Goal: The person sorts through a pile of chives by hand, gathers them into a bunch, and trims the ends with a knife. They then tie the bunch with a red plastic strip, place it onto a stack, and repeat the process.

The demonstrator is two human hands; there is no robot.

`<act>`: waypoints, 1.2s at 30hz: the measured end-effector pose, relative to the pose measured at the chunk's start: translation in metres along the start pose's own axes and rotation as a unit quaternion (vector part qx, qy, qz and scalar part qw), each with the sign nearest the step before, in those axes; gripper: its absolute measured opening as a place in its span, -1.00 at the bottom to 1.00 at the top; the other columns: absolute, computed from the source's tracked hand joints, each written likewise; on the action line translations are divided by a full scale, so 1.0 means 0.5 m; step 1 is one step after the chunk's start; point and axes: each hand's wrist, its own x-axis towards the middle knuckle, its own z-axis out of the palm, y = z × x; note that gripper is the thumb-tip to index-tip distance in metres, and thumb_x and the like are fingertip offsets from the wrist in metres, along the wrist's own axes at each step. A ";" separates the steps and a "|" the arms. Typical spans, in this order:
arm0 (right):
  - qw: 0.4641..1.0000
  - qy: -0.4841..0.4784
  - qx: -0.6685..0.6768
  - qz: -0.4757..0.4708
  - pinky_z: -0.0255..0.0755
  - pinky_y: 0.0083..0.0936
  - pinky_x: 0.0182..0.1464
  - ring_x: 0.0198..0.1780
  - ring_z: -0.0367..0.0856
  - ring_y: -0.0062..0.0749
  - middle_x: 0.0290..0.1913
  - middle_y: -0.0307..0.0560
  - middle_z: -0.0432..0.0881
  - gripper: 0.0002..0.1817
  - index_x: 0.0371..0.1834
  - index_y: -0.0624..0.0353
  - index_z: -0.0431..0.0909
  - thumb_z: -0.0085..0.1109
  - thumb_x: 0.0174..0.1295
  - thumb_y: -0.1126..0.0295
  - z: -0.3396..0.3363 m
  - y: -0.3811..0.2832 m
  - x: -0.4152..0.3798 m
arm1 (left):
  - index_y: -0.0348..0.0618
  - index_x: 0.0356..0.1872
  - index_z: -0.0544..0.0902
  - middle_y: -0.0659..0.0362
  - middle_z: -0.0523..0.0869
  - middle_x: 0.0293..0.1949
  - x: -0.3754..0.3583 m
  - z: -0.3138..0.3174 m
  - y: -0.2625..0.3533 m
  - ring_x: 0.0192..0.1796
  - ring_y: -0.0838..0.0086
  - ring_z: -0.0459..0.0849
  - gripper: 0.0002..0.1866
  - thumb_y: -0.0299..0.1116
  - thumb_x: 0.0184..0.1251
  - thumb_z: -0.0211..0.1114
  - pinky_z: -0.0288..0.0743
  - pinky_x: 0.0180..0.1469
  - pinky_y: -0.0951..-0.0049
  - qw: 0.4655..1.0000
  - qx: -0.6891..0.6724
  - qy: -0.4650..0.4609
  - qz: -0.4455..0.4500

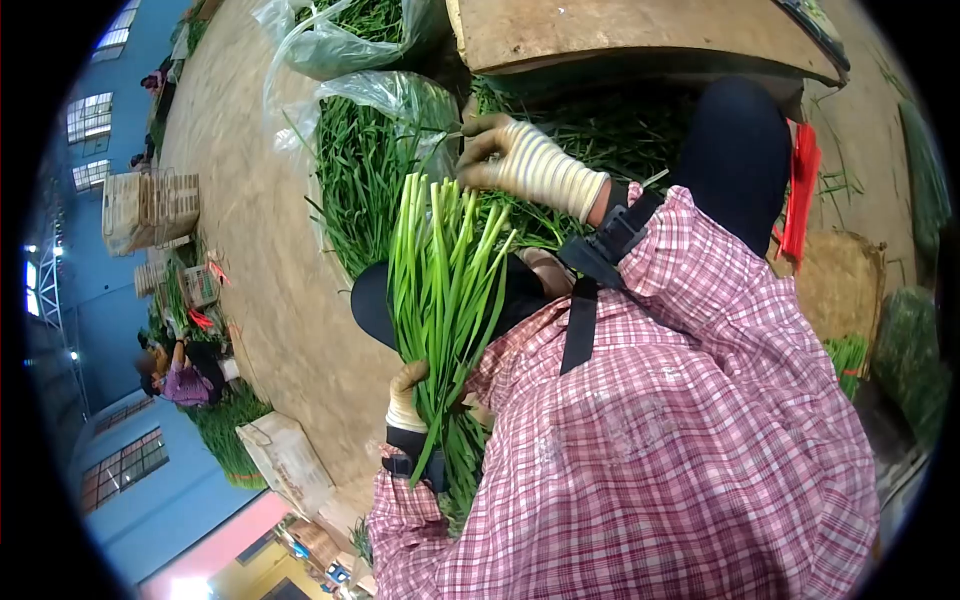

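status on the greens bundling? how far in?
Done: one thick bundle of green stalks is gathered, its base clasped in one gloved hand. In hand: the other gloved hand is pinching at the stalk tips. The image is rotated, so I can't say which hand is left or right. Left: a big loose pile of greens beside plastic bags remains unbundled.

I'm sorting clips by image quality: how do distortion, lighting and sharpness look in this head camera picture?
Head view: strong fisheye, with a black rim, a tilted scene and curved edges. Even daylight, soft shadows, and glare only at the far windows. The bunch of green stalks and the gloved hands, left and right, are sharp; the distant workers are small and soft.
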 end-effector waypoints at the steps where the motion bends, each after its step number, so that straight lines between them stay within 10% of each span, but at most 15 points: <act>1: 0.997 0.002 -0.072 0.007 0.47 -0.30 0.19 0.17 0.56 -0.13 0.31 0.07 0.41 -0.62 -0.18 0.17 0.74 0.49 -0.01 0.17 0.014 -0.004 -0.008 | -0.26 0.03 0.59 0.06 0.73 -0.19 -0.001 -0.001 -0.002 -0.27 0.24 0.70 -0.48 -0.09 0.14 0.32 0.62 -0.26 0.31 0.998 0.020 0.049 0.014; 4: 0.997 -0.013 -0.071 0.015 0.45 -0.34 0.20 0.22 0.50 -0.10 0.36 0.08 0.36 -0.47 -0.13 0.25 0.70 0.52 -0.10 0.09 0.044 -0.002 -0.010 | -0.29 0.11 0.55 0.04 0.73 -0.13 -0.005 0.016 0.007 -0.24 0.30 0.73 -0.47 -0.15 0.20 0.33 0.69 -0.18 0.38 0.998 0.050 0.024 0.008; 12: 0.986 0.124 -0.069 0.088 0.54 -0.38 -0.17 -0.24 0.71 -0.33 -0.32 0.01 0.76 -0.66 -0.42 0.23 0.75 0.36 0.09 0.12 -0.014 0.054 0.019 | -0.27 0.13 0.55 0.06 0.72 -0.11 -0.008 0.014 0.002 -0.21 0.31 0.73 -0.46 -0.15 0.17 0.34 0.67 -0.17 0.37 0.999 0.028 0.016 0.012; 14: 0.904 0.225 -0.356 -0.075 0.52 -0.37 -0.04 -0.01 0.65 -0.39 -0.08 -0.10 0.74 -0.66 -0.43 0.12 0.77 0.32 0.13 0.05 -0.052 0.027 0.000 | -0.26 0.13 0.55 0.05 0.73 -0.10 -0.014 0.028 0.003 -0.21 0.31 0.73 -0.45 -0.15 0.17 0.34 0.67 -0.17 0.37 1.000 0.012 0.001 0.011; 20: 0.916 -0.017 -0.383 -0.115 0.12 0.09 0.36 0.49 0.14 0.02 0.44 -0.10 0.29 -0.74 -0.27 -0.13 0.79 0.40 -0.02 0.10 0.063 0.000 -0.018 | -0.25 0.16 0.55 0.04 0.74 -0.10 -0.022 0.080 0.014 -0.18 0.31 0.73 -0.44 -0.17 0.16 0.36 0.67 -0.11 0.30 0.998 0.059 0.037 0.007; 25: 0.951 -0.116 -0.284 0.042 0.40 -0.14 0.23 0.21 0.51 0.12 0.19 0.25 0.51 -0.33 0.09 0.22 0.59 0.42 -0.12 0.10 0.073 0.000 -0.004 | -0.32 0.09 0.59 0.04 0.75 -0.15 -0.025 0.078 0.025 -0.24 0.30 0.75 -0.52 -0.20 0.24 0.32 0.70 -0.19 0.35 0.987 0.146 0.062 0.039; 26: 0.947 -0.111 -0.294 0.073 0.43 -0.08 0.12 0.13 0.59 -0.03 0.10 0.18 0.61 -0.52 -0.22 0.21 0.73 0.41 -0.12 0.07 0.079 -0.005 -0.006 | -0.32 0.09 0.59 0.04 0.75 -0.15 -0.024 0.073 0.027 -0.24 0.30 0.75 -0.52 -0.20 0.24 0.32 0.70 -0.19 0.35 0.987 0.146 0.062 0.038; 29: 0.978 -0.116 -0.166 0.043 0.57 -0.24 -0.21 -0.35 0.71 -0.06 -0.42 0.09 0.70 -0.58 -0.31 0.27 0.71 0.33 -0.12 0.13 0.076 0.051 -0.010 | -0.32 0.08 0.59 0.05 0.75 -0.19 -0.021 0.050 0.031 -0.36 0.34 0.74 -0.49 -0.14 0.24 0.33 0.70 -0.32 0.38 0.979 0.195 0.054 0.015; 36: 0.934 -0.066 -0.339 -0.091 0.54 -0.23 -0.04 -0.20 0.69 0.00 -0.32 0.17 0.69 -0.61 -0.36 0.28 0.67 0.27 -0.07 0.13 0.078 0.057 0.000 | -0.29 0.08 0.58 0.09 0.74 -0.21 -0.033 0.065 0.030 -0.35 0.38 0.73 -0.47 -0.07 0.24 0.33 0.68 -0.33 0.42 0.980 0.191 0.052 0.021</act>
